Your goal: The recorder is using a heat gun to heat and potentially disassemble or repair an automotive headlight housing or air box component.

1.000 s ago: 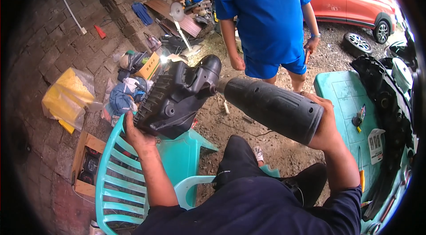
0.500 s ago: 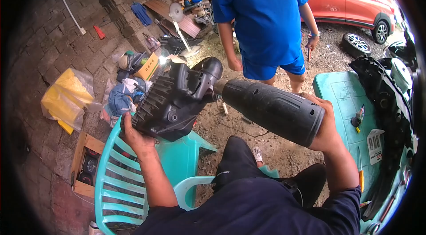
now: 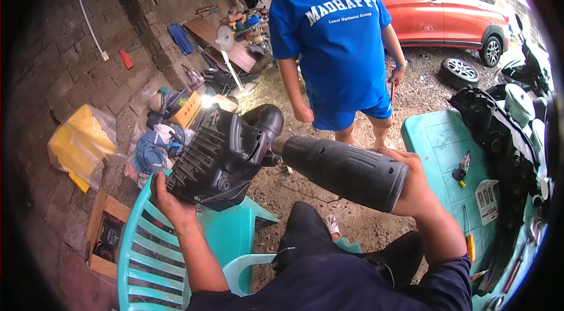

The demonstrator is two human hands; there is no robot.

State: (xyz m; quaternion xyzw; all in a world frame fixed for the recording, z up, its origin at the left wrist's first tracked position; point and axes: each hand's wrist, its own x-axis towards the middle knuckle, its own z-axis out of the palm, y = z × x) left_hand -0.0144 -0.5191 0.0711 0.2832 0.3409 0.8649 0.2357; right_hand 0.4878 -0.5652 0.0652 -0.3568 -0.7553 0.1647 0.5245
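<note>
My left hand (image 3: 171, 200) grips a black plastic air filter housing (image 3: 220, 164) by its ribbed lower-left edge and holds it up over a green plastic chair (image 3: 154, 252). A round duct opening bulges from the housing's upper right. My right hand (image 3: 408, 185) is wrapped round the rear of a black heat gun (image 3: 343, 171), its fingers mostly hidden behind the body. The heat gun's metal nozzle (image 3: 278, 145) points left at the housing, close beside the duct; whether they touch I cannot tell.
A person in blue (image 3: 332, 41) stands just ahead. On the right, a green table (image 3: 437, 135) bears a large black car part (image 3: 499, 140) and tools. A red car (image 3: 437, 8) and a loose wheel (image 3: 460, 71) are behind. Leftward lie a yellow plastic-wrapped bundle (image 3: 85, 143) and an open carton (image 3: 97, 232).
My view has tilted up, so the scene sits lower and more of the person ahead shows. Both hands keep their holds, the nozzle still close to the housing.
</note>
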